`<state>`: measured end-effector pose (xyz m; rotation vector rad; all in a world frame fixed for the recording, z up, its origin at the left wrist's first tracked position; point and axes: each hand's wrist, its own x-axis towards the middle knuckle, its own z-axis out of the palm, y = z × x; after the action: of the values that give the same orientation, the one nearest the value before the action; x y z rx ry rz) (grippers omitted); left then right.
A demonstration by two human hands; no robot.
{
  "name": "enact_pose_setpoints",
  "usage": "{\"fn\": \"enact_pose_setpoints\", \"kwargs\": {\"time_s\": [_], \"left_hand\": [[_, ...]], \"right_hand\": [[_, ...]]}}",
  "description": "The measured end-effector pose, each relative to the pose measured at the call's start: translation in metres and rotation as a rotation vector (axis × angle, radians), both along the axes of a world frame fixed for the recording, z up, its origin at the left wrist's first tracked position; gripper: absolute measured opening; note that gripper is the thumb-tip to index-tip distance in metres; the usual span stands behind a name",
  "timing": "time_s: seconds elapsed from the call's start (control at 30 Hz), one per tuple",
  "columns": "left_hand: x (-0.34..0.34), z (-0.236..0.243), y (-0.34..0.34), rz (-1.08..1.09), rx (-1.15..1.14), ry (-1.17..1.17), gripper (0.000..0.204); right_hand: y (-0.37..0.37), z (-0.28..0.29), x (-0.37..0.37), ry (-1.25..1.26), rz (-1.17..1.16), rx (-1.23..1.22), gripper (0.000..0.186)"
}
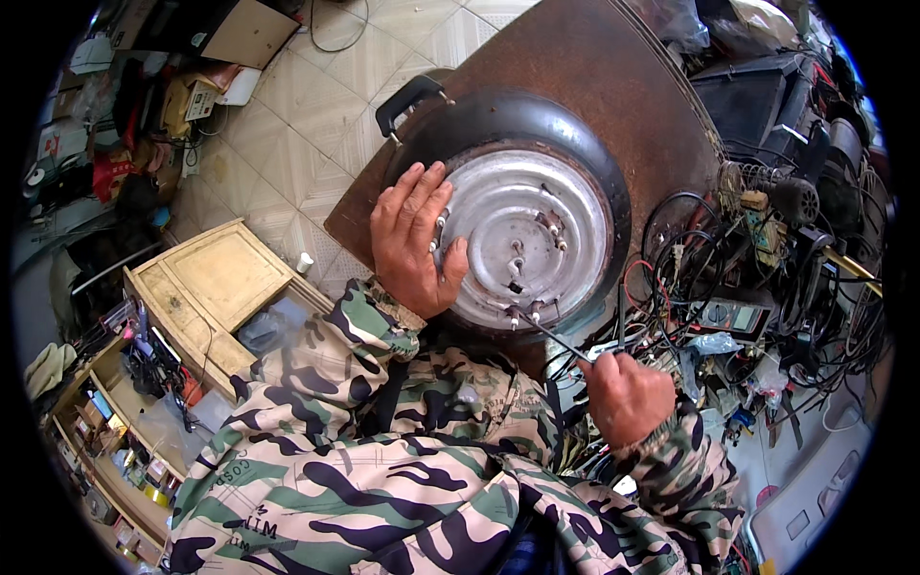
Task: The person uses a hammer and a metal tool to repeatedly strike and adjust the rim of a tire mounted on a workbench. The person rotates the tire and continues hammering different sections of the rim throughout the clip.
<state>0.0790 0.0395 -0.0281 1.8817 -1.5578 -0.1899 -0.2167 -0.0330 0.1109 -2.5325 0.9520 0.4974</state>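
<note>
A round black appliance [585,144] with a side handle [402,101] lies bottom up on a brown board, showing a ringed silver metal disc [479,192] with terminals and small fittings. My left hand [412,240] rests open on the left rim of the disc, fingers stretched out over a terminal there. My right hand [628,402], below and right of the appliance, is closed round a thin dark tool [565,345], like a screwdriver with its handle hidden in my fist. The tool reaches up to white-tipped terminals [517,316] at the disc's lower edge.
The brown board [565,53] stands above a tiled floor [307,153]. A tangle of cables [680,268], a multimeter [728,316] and dark machinery [743,96] crowd the right. Pale wooden drawers [206,278] with tools stand at lower left, and cluttered shelving [125,125] at upper left.
</note>
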Motion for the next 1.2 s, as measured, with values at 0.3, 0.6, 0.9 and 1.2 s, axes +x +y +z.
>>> {"fn": "enact_pose_setpoints", "kwargs": {"time_s": [0.3, 0.6, 0.9, 1.2], "left_hand": [[0.003, -0.004, 0.000, -0.005, -0.003, 0.012, 0.057], [0.004, 0.001, -0.001, -0.022, 0.011, 0.014, 0.057], [0.001, 0.000, 0.002, -0.014, 0.014, 0.008, 0.056], [0.003, -0.002, 0.001, -0.012, -0.008, 0.030, 0.057]], "right_hand": [[0.018, 0.016, 0.012, 0.013, -0.063, -0.039, 0.033], [-0.019, -0.058, -0.028, -0.260, 0.091, 0.077, 0.033], [0.000, -0.003, 0.004, 0.009, -0.027, 0.041, 0.033], [0.008, 0.019, 0.019, 0.083, -0.037, 0.025, 0.031]]}}
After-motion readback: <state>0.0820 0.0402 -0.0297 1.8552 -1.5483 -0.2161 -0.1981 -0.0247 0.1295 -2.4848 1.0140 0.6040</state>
